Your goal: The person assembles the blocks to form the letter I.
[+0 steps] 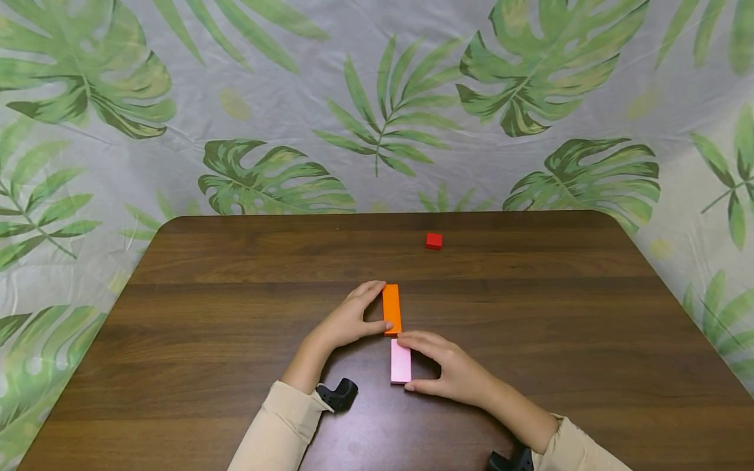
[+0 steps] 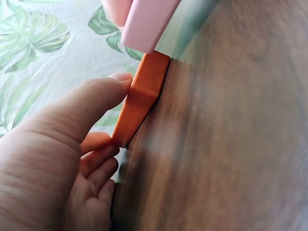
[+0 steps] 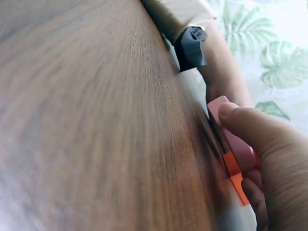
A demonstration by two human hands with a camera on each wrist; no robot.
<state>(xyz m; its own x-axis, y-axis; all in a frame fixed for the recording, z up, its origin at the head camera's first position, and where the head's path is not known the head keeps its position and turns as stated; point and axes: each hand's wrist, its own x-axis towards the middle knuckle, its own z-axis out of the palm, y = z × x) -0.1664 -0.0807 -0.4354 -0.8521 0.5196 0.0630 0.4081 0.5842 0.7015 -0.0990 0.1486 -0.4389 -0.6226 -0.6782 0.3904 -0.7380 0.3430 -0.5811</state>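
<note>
A: What surrounds the wood-grain tabletop (image 1: 253, 314)?

B: A creased, pale grey backdrop (image 1: 283, 108), behind the tabletop's far edge and beside its left and right edges, printed with green monstera leaves (image 1: 548, 65) and palm fronds (image 1: 384, 127).

A: And the tabletop itself?

B: Dark brown, plank-patterned, its far corners rounded; a diffuse light reflection (image 1: 362, 448) lies on its near part.

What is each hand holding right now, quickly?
Left hand: holding the orange rectangular block between thumb and fingers.
Right hand: holding the pink rectangular block between thumb and fingers.
</note>
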